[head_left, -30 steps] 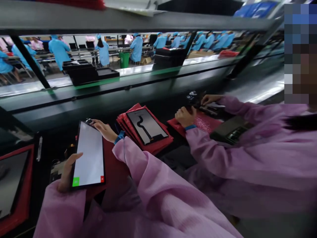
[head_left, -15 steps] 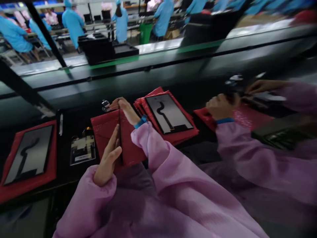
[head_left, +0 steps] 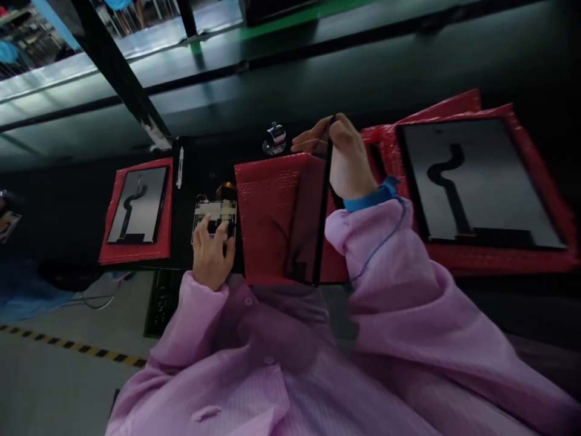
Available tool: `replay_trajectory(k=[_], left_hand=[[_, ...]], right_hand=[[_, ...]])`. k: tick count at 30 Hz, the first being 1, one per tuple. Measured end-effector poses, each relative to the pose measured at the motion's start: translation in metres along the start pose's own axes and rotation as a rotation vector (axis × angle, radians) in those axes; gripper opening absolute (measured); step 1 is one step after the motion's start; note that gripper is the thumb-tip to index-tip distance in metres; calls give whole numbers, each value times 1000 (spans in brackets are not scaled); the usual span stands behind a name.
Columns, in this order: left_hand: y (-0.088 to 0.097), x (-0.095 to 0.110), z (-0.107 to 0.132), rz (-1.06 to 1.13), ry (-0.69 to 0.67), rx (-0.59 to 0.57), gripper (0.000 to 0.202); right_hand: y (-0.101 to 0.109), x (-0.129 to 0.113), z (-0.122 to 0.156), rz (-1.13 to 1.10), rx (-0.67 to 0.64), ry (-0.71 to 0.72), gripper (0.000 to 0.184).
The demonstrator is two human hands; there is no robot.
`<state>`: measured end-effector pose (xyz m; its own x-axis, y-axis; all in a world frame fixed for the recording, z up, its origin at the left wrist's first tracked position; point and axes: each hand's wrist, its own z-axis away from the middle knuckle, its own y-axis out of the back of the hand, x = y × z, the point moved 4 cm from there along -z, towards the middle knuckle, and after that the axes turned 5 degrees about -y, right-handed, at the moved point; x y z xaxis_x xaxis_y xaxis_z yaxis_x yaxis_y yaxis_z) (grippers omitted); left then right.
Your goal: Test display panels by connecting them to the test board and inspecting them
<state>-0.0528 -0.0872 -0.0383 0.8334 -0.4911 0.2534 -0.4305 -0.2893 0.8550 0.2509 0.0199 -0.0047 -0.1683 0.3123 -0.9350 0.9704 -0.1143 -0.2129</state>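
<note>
I had the right hand [head_left: 349, 160] gripping a dark screen [head_left: 312, 227] near its top, the panel tipped up almost edge-on above a red pouch [head_left: 267, 218]. A blue strap [head_left: 373, 197] circled that wrist. My left hand [head_left: 213, 257] was loose, fingers spread over a small circuit board [head_left: 213, 215]; I couldn't tell whether they pressed on it. Beyond the pouch I saw a shiny metal piece [head_left: 275, 139]. A second screen [head_left: 136, 206] lay to the left, near a white pen [head_left: 180, 168].
</note>
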Motion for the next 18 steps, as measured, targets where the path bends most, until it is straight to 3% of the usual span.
replay_trajectory(k=[8, 13, 18], left_hand=[[-3, 8, 2, -72, -91, -51, 35], [-6, 9, 1, -171, -222, -32, 35], [-11, 5, 0, -135, -190, -78, 35]], right_hand=[[-4, -4, 7, -9, 28, 17, 67], [-5, -4, 9, -23, 32, 14, 65], [-7, -9, 10, -22, 48, -41, 67]])
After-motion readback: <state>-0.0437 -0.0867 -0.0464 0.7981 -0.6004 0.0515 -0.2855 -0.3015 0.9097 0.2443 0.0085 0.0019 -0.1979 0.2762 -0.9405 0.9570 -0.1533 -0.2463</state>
